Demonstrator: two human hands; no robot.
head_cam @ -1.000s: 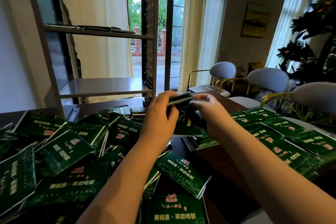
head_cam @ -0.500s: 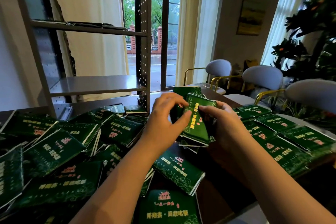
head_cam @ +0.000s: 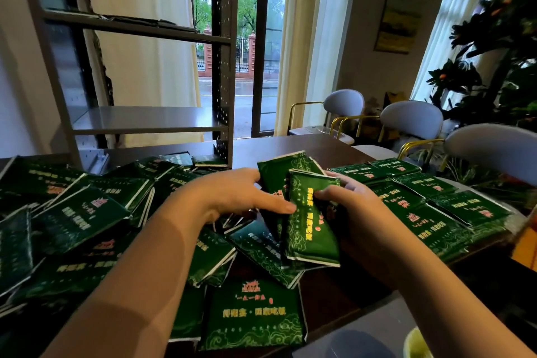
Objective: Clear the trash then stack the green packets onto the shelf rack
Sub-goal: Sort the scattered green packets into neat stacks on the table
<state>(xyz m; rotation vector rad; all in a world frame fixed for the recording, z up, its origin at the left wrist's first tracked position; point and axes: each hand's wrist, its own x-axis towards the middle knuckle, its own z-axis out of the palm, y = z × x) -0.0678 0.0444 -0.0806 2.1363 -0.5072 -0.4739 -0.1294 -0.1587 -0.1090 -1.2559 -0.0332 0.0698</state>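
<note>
Your left hand (head_cam: 232,197) and right hand (head_cam: 345,206) both hold one small stack (head_cam: 311,229) of green packets, tilted upright above the table (head_cam: 290,145), just right of the rack (head_cam: 145,122). The left thumb lies straight across the front packet, with the fingers behind. The right thumb curls over the front, with the fingers behind. A loose pile (head_cam: 81,212) lies in front of the rack. A flat row (head_cam: 421,212) lies well right of it.

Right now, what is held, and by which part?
Some green packets: the right hand grips their right edge, thumb across the front; the left hand holds their left edge.
</note>
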